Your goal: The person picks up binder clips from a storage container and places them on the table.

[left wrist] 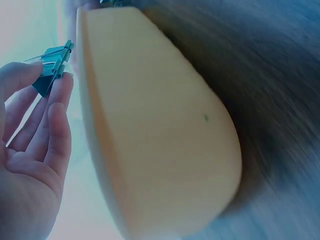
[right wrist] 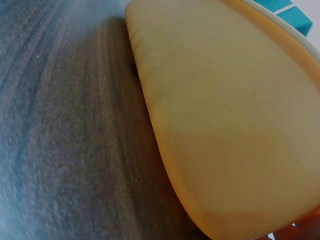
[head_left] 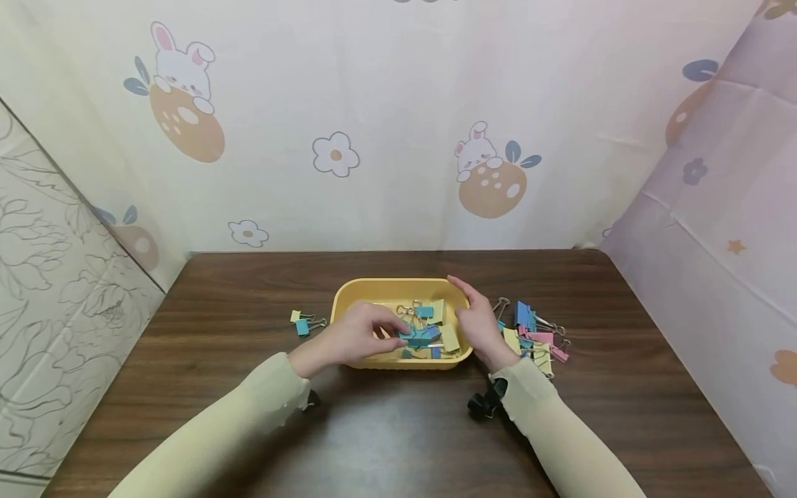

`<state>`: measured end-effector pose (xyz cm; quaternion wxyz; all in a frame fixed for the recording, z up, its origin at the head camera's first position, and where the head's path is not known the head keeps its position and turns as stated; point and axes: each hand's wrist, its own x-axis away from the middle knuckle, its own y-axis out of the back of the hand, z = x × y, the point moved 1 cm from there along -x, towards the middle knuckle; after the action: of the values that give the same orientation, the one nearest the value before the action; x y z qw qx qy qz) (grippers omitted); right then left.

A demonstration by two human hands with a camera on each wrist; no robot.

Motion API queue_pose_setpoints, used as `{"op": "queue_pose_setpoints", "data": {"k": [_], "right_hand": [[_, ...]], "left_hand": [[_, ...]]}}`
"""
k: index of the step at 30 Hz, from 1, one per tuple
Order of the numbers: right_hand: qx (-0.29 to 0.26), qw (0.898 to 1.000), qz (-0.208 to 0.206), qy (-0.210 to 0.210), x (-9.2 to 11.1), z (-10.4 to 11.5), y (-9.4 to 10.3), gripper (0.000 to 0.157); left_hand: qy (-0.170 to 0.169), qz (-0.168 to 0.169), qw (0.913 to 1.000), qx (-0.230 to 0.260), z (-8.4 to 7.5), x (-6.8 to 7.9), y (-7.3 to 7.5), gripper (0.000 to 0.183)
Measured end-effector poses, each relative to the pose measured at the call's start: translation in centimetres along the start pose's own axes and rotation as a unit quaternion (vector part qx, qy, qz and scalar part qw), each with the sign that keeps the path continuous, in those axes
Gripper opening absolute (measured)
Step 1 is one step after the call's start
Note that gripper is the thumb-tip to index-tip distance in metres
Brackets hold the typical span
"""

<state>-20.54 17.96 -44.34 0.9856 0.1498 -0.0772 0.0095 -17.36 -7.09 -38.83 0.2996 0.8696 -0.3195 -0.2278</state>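
Note:
Over the yellow plastic tray (head_left: pixel 392 281), my left hand (head_left: pixel 356 335) pinches teal binder clips (left wrist: pixel 54 61) between thumb and fingertips; they look stacked together. Inside the tray lie several more binder clips, among them a yellow clip (head_left: pixel 450 338) and a smaller blue-teal clip (head_left: pixel 425 312), some with wire handles folded out. My right hand (head_left: pixel 484 333) grips the tray's right end, its thumb over the rim and the other fingers along the outside. In the right wrist view the tray wall (right wrist: pixel 230 115) fills most of the picture and the hand hardly shows.
Right of the tray, by the right wrist, sits a loose pile with a blue clip (head_left: pixel 524 316), a pink clip (head_left: pixel 539 338) and yellow ones. A small yellow clip (head_left: pixel 295 316) and a teal clip (head_left: pixel 302 328) lie left of it. Black clips (head_left: pixel 481 406) lie near the right sleeve.

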Motion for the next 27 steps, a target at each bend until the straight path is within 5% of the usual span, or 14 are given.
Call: {"op": "queue_pose_setpoints", "data": {"k": [12,20,27], "right_hand": [[-0.003,1.0,-0.003,-0.004,-0.1,-0.3,-0.5,0.069],[-0.008,1.0,-0.004,-0.006,-0.1,-0.4,-0.4,0.068],[-0.002,1.0,-0.009,-0.008,-0.1,-0.3,-0.4,0.069]], "left_hand": [[0.066,-0.103,0.9925,0.001,2.2,5.2,3.6,0.013],[0.13,-0.177,0.9756,-0.004,4.5,8.7,5.7,0.013],[0.192,-0.206,0.9583,-0.047,7.0,11.7,7.0,0.014]]}}
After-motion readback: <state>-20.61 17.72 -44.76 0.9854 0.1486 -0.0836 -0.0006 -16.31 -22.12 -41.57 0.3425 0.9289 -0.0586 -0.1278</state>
